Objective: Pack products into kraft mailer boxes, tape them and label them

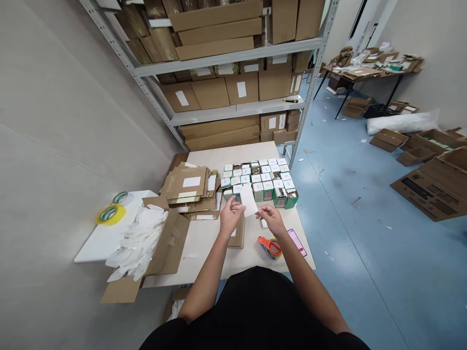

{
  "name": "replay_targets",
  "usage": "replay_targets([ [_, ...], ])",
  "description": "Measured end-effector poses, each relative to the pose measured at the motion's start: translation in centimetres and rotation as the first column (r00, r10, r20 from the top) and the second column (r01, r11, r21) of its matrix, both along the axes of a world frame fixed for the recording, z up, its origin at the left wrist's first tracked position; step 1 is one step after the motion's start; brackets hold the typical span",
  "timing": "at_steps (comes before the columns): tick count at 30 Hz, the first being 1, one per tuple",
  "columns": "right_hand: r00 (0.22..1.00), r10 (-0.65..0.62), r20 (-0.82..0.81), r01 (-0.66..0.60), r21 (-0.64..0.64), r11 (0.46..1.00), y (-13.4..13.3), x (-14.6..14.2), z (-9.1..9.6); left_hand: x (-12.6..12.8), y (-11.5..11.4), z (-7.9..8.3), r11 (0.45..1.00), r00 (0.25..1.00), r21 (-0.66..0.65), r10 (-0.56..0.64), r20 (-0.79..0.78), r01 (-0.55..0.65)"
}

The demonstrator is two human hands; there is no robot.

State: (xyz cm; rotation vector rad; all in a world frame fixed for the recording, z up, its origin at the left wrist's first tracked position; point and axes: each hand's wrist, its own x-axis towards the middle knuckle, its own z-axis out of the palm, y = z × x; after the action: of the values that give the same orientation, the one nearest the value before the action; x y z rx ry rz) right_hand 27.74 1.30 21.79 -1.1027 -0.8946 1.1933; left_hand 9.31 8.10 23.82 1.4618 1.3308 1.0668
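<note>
Both hands hold a white slip over the table, just near of the green boxes.

Far left, tape rolls lie on a white board, with white bags and flat cartons to their right. The left hand pinches the slip at its left edge; the right hand grips its lower right corner. The slip stands tilted above the table, in front of the boxes. A tape dispenser and a phone lie near the right hand.
</note>
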Motion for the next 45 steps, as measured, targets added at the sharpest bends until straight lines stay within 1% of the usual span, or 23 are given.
replay_targets([
  [1,1.000,-0.002,0.003,0.002,0.006,1.000,0.0,-0.1,0.0,0.3,-0.3,0.4,0.998,0.998,0.061,-0.008,-0.058,0.011],
  [2,1.000,-0.003,0.005,0.003,0.013,1.000,0.1,-0.3,0.1,0.7,-0.8,0.8,0.992,0.994,0.113,-0.038,-0.102,0.049],
  [3,1.000,-0.006,0.007,0.005,0.023,1.000,0.1,-0.4,0.1,1.2,-1.2,1.1,0.983,0.987,0.145,-0.095,-0.128,0.113],
  [5,1.000,-0.013,0.016,0.012,0.048,0.999,0.1,-0.7,0.2,1.9,-2.2,1.6,0.956,0.963,0.142,-0.242,-0.118,0.257],
  [7,0.999,-0.013,0.040,0.010,0.071,0.997,-0.1,-1.0,0.4,2.5,-2.9,1.7,0.939,0.944,0.092,-0.327,-0.050,0.330],
  [8,0.998,-0.011,0.054,0.006,0.078,0.997,-0.2,-1.1,0.5,2.6,-3.1,1.6,0.941,0.944,0.066,-0.331,-0.011,0.331],
  [10,0.997,0.002,0.075,-0.008,0.079,0.997,-0.4,-1.3,0.6,2.4,-3.4,1.2,0.956,0.955,0.024,-0.294,0.049,0.293],
  [13,0.997,0.019,0.076,-0.023,0.065,0.998,-0.7,-1.6,0.5,1.6,-3.4,0.7,0.983,0.982,0.006,-0.182,0.052,0.182],
  [15,0.998,0.020,0.063,-0.024,0.060,0.998,-0.8,-2.0,0.3,0.9,-3.5,0.5,0.992,0.991,-0.008,-0.122,0.048,0.123],
  [17,0.998,0.027,0.049,-0.030,0.061,0.998,-0.7,-2.5,-0.1,0.3,-3.7,0.4,0.990,0.988,-0.053,-0.126,0.094,0.131],
  [20,0.997,0.058,0.054,-0.062,0.076,0.995,-0.4,-3.6,-0.6,-0.6,-4.5,0.4,0.968,0.954,-0.133,-0.180,0.238,0.215],
  [22,0.994,0.083,0.077,-0.091,0.098,0.991,-0.2,-4.4,-0.8,-1.3,-5.1,0.5,0.965,0.944,-0.145,-0.172,0.283,0.219],
  [26,0.982,0.171,0.080,-0.180,0.124,0.976,0.4,-6.1,-1.3,-2.9,-5.8,0.5,0.989,0.973,-0.111,-0.068,0.220,0.095],
  [29,0.978,0.211,0.003,-0.211,0.065,0.975,1.1,-7.3,-1.9,-4.6,-5.9,-0.1,0.993,0.980,-0.114,0.050,0.195,-0.028],
  [32,0.980,0.190,-0.054,-0.191,-0.017,0.981,1.6,-8.9,-2.2,-6.3,-6.2,-1.0,0.978,0.958,-0.127,0.191,0.212,-0.167],
  [33,0.981,0.186,-0.055,-0.188,-0.036,0.981,1.6,-9.5,-2.2,-6.9,-6.4,-1.2,0.973,0.952,-0.128,0.214,0.219,-0.190],
  [35,0.980,0.195,-0.042,-0.197,-0.061,0.978,1.6,-11.0,-1.9,-7.9,-7.0,-1.4,0.975,0.949,-0.114,0.212,0.234,-0.190],
  [37,0.974,0.228,-0.011,-0.228,-0.068,0.971,1.4,-12.8,-1.4,-8.9,-7.7,-1.3,0.981,0.947,-0.086,0.190,0.260,-0.173],
  [39,0.966,0.257,0.033,-0.255,-0.055,0.965,0.9,-14.9,-1.0,-10.3,-8.6,-1.0,0.981,0.936,-0.066,0.195,0.293,-0.184],
  [42,0.960,0.266,0.083,-0.267,-0.007,0.964,-0.1,-18.1,-0.5,-13.4,-9.9,-0.7,0.964,0.911,-0.069,0.265,0.316,-0.256],
  [45,0.949,0.307,0.075,-0.309,0.012,0.951,-1.2,-21.3,-0.2,-18.4,-11.4,-0.9,0.928,0.869,-0.066,0.367,0.334,-0.366],
])
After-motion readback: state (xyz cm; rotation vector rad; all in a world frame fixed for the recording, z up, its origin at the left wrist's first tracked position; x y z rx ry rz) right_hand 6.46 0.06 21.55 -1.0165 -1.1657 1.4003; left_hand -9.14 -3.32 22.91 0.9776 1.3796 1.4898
